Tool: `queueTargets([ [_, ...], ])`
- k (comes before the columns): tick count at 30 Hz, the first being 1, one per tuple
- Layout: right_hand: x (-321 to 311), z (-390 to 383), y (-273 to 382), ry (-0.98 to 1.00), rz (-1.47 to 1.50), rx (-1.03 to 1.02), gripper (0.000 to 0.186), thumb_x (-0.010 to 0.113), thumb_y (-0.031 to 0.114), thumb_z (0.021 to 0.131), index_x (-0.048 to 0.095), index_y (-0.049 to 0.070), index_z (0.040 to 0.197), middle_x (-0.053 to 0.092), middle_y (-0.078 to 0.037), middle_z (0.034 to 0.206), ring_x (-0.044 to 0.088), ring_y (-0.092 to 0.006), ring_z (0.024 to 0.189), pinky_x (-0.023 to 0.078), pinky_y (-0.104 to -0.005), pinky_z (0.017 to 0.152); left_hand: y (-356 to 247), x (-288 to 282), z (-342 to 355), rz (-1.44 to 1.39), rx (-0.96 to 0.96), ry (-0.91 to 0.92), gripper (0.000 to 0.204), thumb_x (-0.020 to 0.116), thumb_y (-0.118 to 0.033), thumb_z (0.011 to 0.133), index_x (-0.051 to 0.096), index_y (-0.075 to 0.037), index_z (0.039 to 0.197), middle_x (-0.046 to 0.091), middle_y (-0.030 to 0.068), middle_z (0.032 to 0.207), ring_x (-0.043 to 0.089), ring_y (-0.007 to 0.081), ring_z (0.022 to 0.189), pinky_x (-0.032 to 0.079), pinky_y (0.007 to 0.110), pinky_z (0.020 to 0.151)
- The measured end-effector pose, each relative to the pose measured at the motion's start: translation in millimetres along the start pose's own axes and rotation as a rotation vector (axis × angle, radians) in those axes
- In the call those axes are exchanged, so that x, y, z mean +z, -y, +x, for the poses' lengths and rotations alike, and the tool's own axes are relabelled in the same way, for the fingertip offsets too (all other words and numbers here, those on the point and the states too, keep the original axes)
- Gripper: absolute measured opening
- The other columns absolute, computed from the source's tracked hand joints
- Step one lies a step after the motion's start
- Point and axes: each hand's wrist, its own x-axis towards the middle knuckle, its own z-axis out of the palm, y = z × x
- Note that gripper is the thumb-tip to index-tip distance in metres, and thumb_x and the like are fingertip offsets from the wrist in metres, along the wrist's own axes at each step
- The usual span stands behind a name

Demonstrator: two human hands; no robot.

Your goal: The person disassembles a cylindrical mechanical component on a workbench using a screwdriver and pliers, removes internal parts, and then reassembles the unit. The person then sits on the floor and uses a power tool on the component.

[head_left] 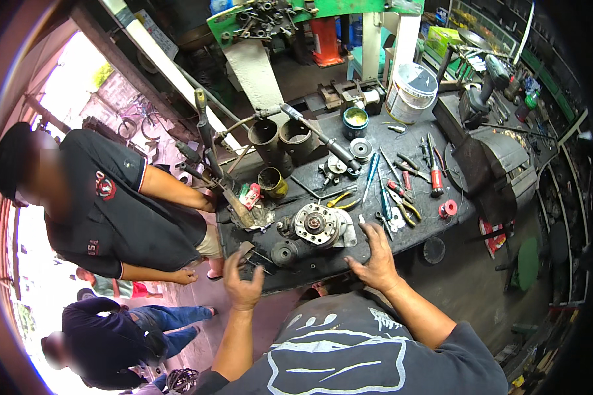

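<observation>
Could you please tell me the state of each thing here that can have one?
Left hand: open, fingers apart.
Right hand: open, fingers spread.
Round metal assembly: resting on the bench, not gripped.
Teal can: upright, open, yellowish contents showing.
Yellow can: upright, open.
Two dark cylinders: upright, open-topped.
White bucket: upright; lidded or not, hard to tell.
Red-handled screwdriver: lying down.

Daylight glares from the left; the workbench (333, 261) is dimmer, edges bowing toward a dark rim
</observation>
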Motion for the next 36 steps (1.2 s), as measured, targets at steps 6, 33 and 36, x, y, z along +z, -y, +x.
queueTargets([
  [6, 17.5, 39.1, 14.7, 0.156, -0.091, -0.196, 0.128, 0.103, 0.037, 0.072, 0.029, -0.004, 0.168, 0.042, -0.033, 0.167, 0.041, -0.0494, 0.156, 0.035, -0.0537, 0.131, -73.1, 66.8, 53.5, -0.361, 0.242, 0.237, 0.116, 0.105, -0.032, 0.068, 0.044, -0.002, 0.162, 0.068, 0.0184, 0.145, 0.064, 0.0327, 0.138, 0.05, 0.043, 0.119],
  [33, 30.5, 121.4, -25.9, 0.533, 0.9, 0.0, 0.092, 0.091, 0.033, 0.091, 0.043, 0.001, 0.162, 0.064, -0.012, 0.15, 0.061, -0.0206, 0.135, 0.049, -0.0409, 0.118, -185.4, 89.3, 81.8, -0.077, -0.047, 0.077, 0.092, 0.099, -0.059, 0.076, 0.06, 0.004, 0.129, 0.079, 0.02, 0.111, 0.078, 0.0335, 0.103, 0.06, 0.044, 0.091],
  [36, 32.2, 120.9, -25.7, 0.52, 0.925, 0.031, 0.089, 0.09, 0.033, 0.092, 0.044, 0.001, 0.162, 0.064, -0.012, 0.149, 0.061, -0.0205, 0.134, 0.05, -0.041, 0.116, -187.5, 89.5, 84.3, -0.08, -0.054, 0.077, 0.094, 0.1, -0.059, 0.076, 0.06, 0.005, 0.131, 0.079, 0.0206, 0.112, 0.078, 0.0346, 0.104, 0.06, 0.044, 0.092],
])
